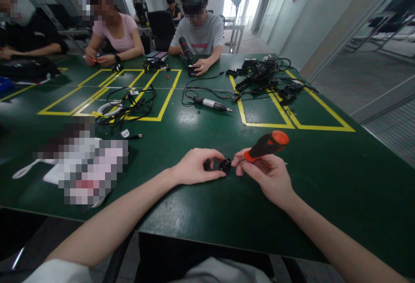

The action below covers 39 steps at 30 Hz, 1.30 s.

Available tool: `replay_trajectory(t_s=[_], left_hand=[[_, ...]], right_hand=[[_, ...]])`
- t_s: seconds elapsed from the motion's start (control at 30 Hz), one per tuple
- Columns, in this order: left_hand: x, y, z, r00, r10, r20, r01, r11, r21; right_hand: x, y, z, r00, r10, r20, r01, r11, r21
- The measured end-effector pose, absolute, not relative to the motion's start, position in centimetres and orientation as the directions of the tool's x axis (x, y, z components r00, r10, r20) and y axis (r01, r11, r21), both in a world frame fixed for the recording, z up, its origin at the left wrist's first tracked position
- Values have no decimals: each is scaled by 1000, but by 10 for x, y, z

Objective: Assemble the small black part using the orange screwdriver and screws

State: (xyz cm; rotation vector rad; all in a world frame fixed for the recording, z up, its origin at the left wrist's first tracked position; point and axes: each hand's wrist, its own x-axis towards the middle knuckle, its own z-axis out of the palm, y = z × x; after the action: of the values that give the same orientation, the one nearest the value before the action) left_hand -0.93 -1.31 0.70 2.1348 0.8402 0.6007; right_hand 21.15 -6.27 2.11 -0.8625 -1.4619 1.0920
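On the green table (184, 205), my left hand (197, 166) pinches a small black round part (224, 166) between thumb and fingers. A short metallic tube-like top rises from that part. Just to the right, my right hand (266, 173) grips a screwdriver (267, 145) with a black and orange handle. Its handle tilts up and to the right, and the shaft points down-left toward the round part. The fingers partly cover the tip, so I cannot tell whether it touches the part.
Beyond my hands lies a silver-and-black pen-shaped electric tool (212, 103) with its cord. Tangled black cables (129, 103) sit left, and a larger cable heap (266, 75) lies back right. Blurred-out items (94, 166) rest near my left forearm. A person opposite (202, 32) holds a power screwdriver (186, 50).
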Motion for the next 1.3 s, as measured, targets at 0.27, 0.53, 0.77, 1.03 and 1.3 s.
replay_trajectory(t_s=[0.27,0.53,0.77,1.03,1.3], left_hand=[[-9,-13,6,674,721,158,360,-507,783],[-9,-13,6,670,725,158,374,-513,773],[-9,-13,5,681,714,162,360,-519,776],[-9,-13,5,669,728,153,367,-502,783],[-9,-12,4,674,720,165,353,-511,784]], right_hand=[[213,-61,23,-152,923,353,-37,351,-936],[212,-61,20,-150,938,312,-57,307,-950],[211,-60,21,-138,924,357,-11,359,-933],[214,-61,22,-180,917,356,-30,357,-934],[212,-60,19,-168,908,383,-37,383,-923]])
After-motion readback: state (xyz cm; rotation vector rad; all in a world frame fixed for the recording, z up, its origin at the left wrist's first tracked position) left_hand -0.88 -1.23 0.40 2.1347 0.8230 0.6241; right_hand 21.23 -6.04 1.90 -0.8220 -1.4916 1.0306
